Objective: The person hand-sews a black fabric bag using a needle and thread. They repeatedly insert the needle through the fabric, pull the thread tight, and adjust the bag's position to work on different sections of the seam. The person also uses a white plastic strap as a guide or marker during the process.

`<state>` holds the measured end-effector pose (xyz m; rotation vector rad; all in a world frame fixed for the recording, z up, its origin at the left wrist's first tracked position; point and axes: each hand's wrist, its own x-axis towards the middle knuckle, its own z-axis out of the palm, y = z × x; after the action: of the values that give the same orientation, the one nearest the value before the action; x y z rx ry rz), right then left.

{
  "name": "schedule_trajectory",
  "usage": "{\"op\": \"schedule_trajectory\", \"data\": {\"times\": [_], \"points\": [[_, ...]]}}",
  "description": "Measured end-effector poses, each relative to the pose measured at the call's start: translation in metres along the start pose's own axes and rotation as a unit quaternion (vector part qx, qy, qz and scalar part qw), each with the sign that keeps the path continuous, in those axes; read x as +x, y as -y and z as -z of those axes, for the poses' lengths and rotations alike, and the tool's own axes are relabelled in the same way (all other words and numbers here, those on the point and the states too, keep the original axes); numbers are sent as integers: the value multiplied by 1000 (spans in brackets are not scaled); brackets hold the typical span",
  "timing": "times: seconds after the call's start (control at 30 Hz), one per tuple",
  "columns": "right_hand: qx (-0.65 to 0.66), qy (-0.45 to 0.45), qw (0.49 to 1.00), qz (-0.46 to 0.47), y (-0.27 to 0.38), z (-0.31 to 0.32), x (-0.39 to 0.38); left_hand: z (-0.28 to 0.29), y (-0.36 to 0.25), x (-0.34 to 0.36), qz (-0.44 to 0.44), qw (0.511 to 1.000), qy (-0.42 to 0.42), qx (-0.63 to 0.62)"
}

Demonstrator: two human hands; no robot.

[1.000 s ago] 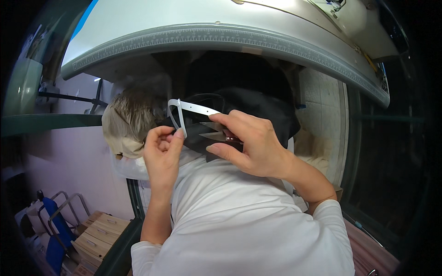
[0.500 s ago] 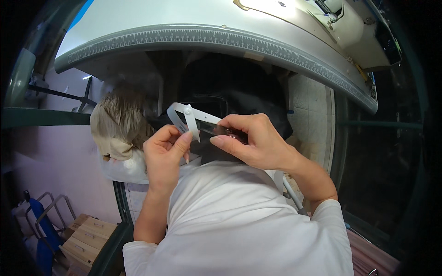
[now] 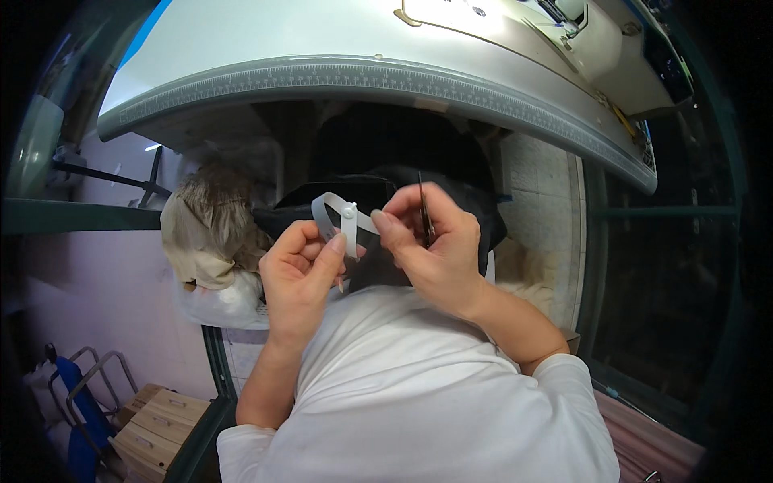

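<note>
A looped white strap (image 3: 349, 235) with a round white button-like piece is held up in front of my body. My left hand (image 3: 302, 278) is closed on the strap's lower part, thumb pressed against the fingers. My right hand (image 3: 439, 253) pinches the strap's other end between thumb and index finger. Tucked in the same hand is a slim dark pointed tool (image 3: 424, 211), its tip upward; it looks like thread snips, though most of it is hidden by the fingers. Both hands hover over dark material across my lap.
Ahead runs a pale worktable with a ruler-marked grey edge (image 3: 338, 76). A sewing machine (image 3: 620, 56) stands on it at the far right. To the left, beige fabric (image 3: 211, 217) is heaped over clear plastic. Wooden drawers (image 3: 161, 423) are at the lower left.
My right hand has turned upright, and its dark tool has swung from pointing left to pointing up. The strap and my left hand have shifted slightly right.
</note>
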<state>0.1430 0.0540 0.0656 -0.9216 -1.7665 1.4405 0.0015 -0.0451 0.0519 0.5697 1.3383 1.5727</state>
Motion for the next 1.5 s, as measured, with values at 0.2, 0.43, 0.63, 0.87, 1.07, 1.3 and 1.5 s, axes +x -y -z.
{"op": "schedule_trajectory", "data": {"times": [0.2, 0.43, 0.63, 0.87, 1.07, 1.3, 1.5], "points": [[73, 67, 995, -21, -8, -11, 1, -8, 0, -7, -76, 991, 2, 109], [73, 166, 983, 3, -11, -6, 4, 1, -18, -1, -86, 985, 3, 152], [61, 167, 983, 36, -9, -4, 3, 0, -16, 1, -41, 994, 35, 96], [92, 202, 975, 2, -12, 2, 7, 6, -6, 4, 75, 985, 86, -131], [-107, 69, 968, 216, -16, 6, 7, -8, -2, -3, -21, 999, 26, 20], [-141, 75, 947, 277, -25, 7, 1, -5, 2, -6, -58, 981, 88, 165], [-75, 91, 981, 157, -23, 11, -10, -6, 9, -9, -40, 985, 107, 129]]}}
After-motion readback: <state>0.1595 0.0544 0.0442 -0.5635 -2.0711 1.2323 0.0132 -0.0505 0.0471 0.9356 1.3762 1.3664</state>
